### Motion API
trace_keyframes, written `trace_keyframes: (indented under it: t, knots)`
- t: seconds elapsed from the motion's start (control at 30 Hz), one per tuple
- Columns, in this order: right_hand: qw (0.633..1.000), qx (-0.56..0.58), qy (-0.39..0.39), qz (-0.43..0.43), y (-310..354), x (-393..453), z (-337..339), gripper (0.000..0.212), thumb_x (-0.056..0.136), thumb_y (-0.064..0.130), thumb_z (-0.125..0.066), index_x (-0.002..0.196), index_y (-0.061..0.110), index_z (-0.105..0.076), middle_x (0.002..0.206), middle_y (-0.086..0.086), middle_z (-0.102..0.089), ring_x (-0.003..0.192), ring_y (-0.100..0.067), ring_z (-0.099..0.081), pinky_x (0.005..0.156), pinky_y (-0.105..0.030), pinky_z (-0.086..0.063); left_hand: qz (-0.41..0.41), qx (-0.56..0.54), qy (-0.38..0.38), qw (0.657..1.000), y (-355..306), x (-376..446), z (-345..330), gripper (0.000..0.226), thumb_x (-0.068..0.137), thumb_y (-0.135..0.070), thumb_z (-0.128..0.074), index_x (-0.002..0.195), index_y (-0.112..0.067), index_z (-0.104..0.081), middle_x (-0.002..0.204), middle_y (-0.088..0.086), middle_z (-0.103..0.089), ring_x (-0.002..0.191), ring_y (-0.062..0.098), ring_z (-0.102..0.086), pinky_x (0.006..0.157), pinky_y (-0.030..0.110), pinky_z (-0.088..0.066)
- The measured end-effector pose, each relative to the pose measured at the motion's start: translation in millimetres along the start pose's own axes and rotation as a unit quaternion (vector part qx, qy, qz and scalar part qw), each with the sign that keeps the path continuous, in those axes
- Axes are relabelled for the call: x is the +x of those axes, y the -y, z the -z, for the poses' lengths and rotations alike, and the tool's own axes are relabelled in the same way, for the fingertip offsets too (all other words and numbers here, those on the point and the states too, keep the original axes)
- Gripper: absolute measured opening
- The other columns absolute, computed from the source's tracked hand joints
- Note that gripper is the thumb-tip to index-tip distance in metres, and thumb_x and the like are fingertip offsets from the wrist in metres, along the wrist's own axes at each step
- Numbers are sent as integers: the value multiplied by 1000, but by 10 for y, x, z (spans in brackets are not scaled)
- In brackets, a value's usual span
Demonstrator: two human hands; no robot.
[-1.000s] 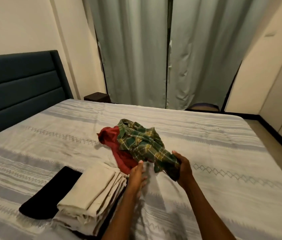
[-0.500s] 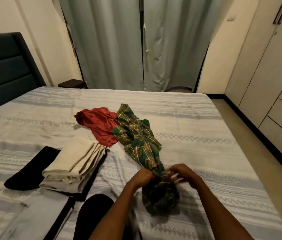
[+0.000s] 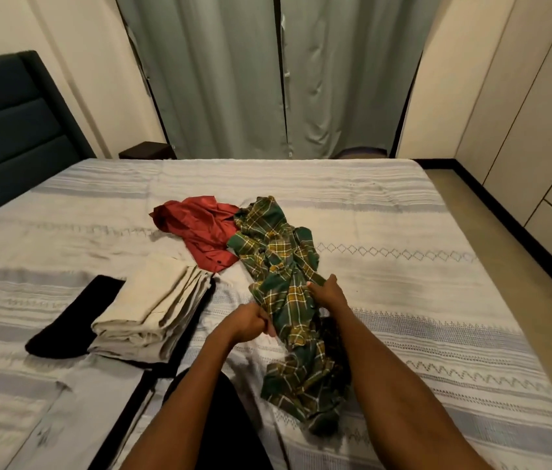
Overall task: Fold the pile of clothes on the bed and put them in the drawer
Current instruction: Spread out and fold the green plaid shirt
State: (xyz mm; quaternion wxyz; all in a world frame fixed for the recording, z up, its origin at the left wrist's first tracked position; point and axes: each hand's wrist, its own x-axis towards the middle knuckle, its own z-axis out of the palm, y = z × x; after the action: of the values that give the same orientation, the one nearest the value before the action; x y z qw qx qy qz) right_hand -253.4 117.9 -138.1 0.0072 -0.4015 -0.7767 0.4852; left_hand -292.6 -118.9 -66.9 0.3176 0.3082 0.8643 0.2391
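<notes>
I look down on a wide bed (image 3: 403, 212) covered in a white and pale grey striped woven spread; it fills most of the view, with pale green curtains (image 3: 268, 79) beyond its far edge. Across the middle of the bed lies a crumpled green and yellow plaid shirt (image 3: 278, 256), stretched from the centre toward me, its near end bunched close to my body. Touching its far left side is a rumpled red satin garment (image 3: 200, 225), not yet folded. To the left sits a stack of folded cream cloths (image 3: 152, 300), with a flat black folded piece (image 3: 74, 317) beside and partly under it.

My right hand (image 3: 327, 293) has its grip closed on the plaid fabric from above. My left hand (image 3: 251, 322) is fisted tight on the shirt's left edge.

No drawer is in view here. I judge the risks as these: the shirt is twisted, so folding it unspread would set creases, and pulling it could drag the touching red garment or nudge the finished stack.
</notes>
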Motion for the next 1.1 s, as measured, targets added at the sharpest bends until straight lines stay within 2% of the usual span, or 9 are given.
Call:
trace_keyframes:
  t: [0.07,0.17,0.33,0.53,0.63,0.7,0.83,0.97,1.1]
  knots:
    - [999,1,-38,-24,71,87,-81,47,93,36,-61,131,8,-56,128,-18,-63,111,-35,-62,93,-40,-52,-7,-37,-54,998,23,-2,66,40,75,4,-43,83,-12,-78,86,1,-73,77,14,-65,64,24,-54]
    - [990,28,-98,95,204,-42,-175,28,94,35,-63,110,11,-63,112,-10,-66,94,-25,-64,75,-31,-51,-10,-208,-135,969,-21,71,119,32,91,5,-43,93,-2,-73,83,5,-71,67,16,-61,55,22,-47]
    - [924,12,22,383,254,-718,-401,12,90,29,-65,94,21,-57,119,8,-53,100,-5,-56,83,-23,-53,46,-343,-188,919,-189,411,187,37,97,-49,-56,100,-14,-68,93,11,-72,81,23,-68,68,32,-55]
    - [909,16,191,370,81,-935,-346,15,95,19,-62,99,26,-75,112,11,-71,99,-7,-66,89,-34,-55,137,-243,-175,944,-32,499,124,15,88,-6,-55,87,2,-67,83,21,-62,67,26,-57,58,29,-40]
    - [922,-25,46,384,134,-826,-209,47,90,-1,-55,118,35,-66,119,11,-65,94,-16,-65,75,-39,-59,159,-292,-172,927,9,459,98,32,92,-14,-47,108,6,-66,104,27,-67,82,32,-64,60,34,-49]
    - [894,-162,-60,414,230,-654,-133,67,85,-2,-57,142,34,-51,145,2,-48,123,-24,-54,92,-38,-54,151,-321,-161,921,-11,441,85,30,87,-21,-47,97,-4,-71,102,21,-71,87,32,-67,78,44,-55]
    - [830,-367,-31,419,466,-362,-19,68,94,24,-62,154,38,-32,168,0,-13,152,-30,-15,118,-52,-22,80,-339,-127,929,-166,249,53,14,74,-22,-48,78,-14,-59,82,15,-62,77,24,-56,70,39,-43]
    - [846,-295,-69,438,722,-356,126,38,91,22,-55,127,32,-60,134,2,-61,126,-25,-53,101,-41,-38,17,-287,-140,947,-275,124,102,18,82,-35,-61,88,-17,-60,89,10,-65,84,24,-59,76,45,-48]
    - [887,-112,-138,427,958,-435,319,32,90,22,-52,119,31,-64,94,-3,-73,85,-25,-66,75,-35,-47,-77,-111,-257,957,-493,57,272,59,84,-37,-76,131,-27,-42,118,1,-63,101,21,-65,86,46,-56]
